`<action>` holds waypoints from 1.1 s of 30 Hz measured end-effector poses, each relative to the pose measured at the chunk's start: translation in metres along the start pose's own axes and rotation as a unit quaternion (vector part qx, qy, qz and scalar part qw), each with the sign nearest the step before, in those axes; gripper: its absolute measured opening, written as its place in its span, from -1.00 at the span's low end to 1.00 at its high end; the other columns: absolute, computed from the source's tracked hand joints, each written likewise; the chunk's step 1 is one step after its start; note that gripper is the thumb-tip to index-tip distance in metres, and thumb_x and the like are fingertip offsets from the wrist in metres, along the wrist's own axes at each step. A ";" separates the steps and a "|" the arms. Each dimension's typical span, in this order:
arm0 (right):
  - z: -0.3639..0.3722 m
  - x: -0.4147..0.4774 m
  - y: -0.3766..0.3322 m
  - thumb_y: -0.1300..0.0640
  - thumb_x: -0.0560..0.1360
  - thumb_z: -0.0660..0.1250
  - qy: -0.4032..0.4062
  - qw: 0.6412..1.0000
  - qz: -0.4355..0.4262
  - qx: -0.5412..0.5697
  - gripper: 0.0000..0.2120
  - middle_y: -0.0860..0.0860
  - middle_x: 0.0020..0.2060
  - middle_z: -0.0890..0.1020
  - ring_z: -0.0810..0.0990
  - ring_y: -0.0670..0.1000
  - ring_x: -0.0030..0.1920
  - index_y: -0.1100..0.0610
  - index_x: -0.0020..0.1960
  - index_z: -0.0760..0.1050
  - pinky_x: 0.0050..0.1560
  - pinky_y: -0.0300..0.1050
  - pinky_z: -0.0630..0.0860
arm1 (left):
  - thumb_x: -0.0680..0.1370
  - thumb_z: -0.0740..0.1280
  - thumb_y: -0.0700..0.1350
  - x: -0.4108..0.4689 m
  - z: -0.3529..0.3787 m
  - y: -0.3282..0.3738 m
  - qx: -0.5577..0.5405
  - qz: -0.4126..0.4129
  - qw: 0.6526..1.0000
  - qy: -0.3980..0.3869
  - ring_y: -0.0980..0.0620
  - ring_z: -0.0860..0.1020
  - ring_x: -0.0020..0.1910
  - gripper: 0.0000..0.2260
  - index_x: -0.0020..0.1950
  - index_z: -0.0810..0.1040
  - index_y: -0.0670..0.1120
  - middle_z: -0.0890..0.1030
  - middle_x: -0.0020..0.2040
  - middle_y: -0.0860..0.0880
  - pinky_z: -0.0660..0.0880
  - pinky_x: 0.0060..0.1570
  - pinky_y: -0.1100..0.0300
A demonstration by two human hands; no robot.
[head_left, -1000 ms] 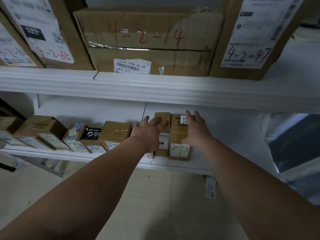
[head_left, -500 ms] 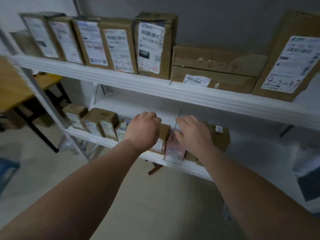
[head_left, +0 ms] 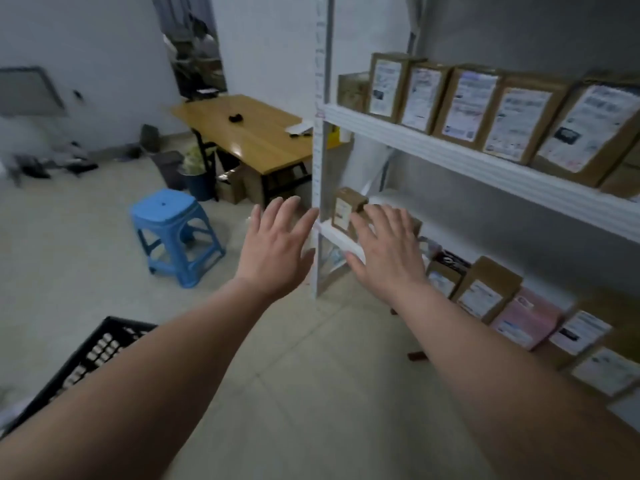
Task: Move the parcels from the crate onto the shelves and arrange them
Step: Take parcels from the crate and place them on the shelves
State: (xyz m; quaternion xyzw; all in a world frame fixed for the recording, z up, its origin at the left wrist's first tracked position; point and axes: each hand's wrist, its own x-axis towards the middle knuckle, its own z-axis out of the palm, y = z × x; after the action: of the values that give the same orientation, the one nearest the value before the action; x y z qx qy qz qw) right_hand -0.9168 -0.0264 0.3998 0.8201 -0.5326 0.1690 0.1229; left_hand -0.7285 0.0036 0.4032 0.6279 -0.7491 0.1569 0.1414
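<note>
Your left hand (head_left: pixel 277 252) and right hand (head_left: pixel 389 252) both spread flat, empty, mid-frame. Parcels (head_left: pixel 485 296) lined on lower shelf (head_left: pixel 333 236), right side; crate (head_left: pixel 86 355) lower left. Risk: your right hand brushes end parcel (head_left: pixel 344 211), tips it off shelf edge

A blue stool (head_left: pixel 176 233) stands on the floor — behind it, a wooden table (head_left: pixel 249 133).
</note>
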 end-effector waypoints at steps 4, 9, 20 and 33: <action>0.011 0.017 -0.093 -0.15 0.61 0.14 -0.047 0.997 -0.062 0.029 -0.37 0.12 0.58 0.07 -0.05 0.17 0.58 0.03 0.60 0.05 0.52 0.19 -0.24 | 0.61 0.19 0.15 -0.060 -0.015 -0.078 0.020 -0.092 0.995 -0.033 -0.16 -0.06 0.58 -0.40 0.60 0.04 0.09 -0.01 0.61 -0.10 -0.13 0.51 -0.20; 0.025 0.031 -0.201 -0.19 0.61 0.12 -0.070 0.986 -0.142 0.053 -0.33 0.10 0.60 -0.03 -0.14 0.17 0.58 -0.01 0.61 -0.04 0.51 0.19 -0.27 | 0.59 0.16 0.21 -0.133 -0.029 -0.158 0.065 -0.208 0.973 -0.076 -0.17 -0.09 0.58 -0.34 0.60 -0.08 0.14 -0.12 0.61 -0.09 -0.11 0.48 -0.22; 0.068 0.060 -0.382 -0.24 0.60 0.09 -0.103 0.945 -0.297 0.088 -0.31 0.10 0.60 -0.07 -0.17 0.16 0.58 -0.04 0.61 -0.09 0.51 0.26 -0.23 | 0.59 0.16 0.23 -0.253 -0.031 -0.273 0.083 -0.398 0.901 -0.152 -0.18 -0.16 0.58 -0.32 0.59 -0.15 0.19 -0.19 0.61 -0.10 -0.14 0.49 -0.23; 0.171 0.148 -0.498 -0.24 0.63 -0.05 -0.189 0.909 -0.366 0.056 -0.33 0.10 0.59 -0.19 -0.25 0.17 0.57 -0.03 0.60 -0.25 0.49 0.26 -0.28 | 0.60 0.14 0.24 -0.260 0.023 -0.412 0.066 -0.488 0.839 -0.232 -0.18 -0.19 0.58 -0.32 0.58 -0.19 0.19 -0.21 0.61 -0.11 -0.16 0.50 -0.22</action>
State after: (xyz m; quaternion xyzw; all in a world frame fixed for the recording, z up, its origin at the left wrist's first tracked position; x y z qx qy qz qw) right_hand -0.3800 -0.0149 0.2933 0.9797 -0.1978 -0.0171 0.0271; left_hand -0.2780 0.1604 0.2999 0.9381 -0.3441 -0.0335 -0.0202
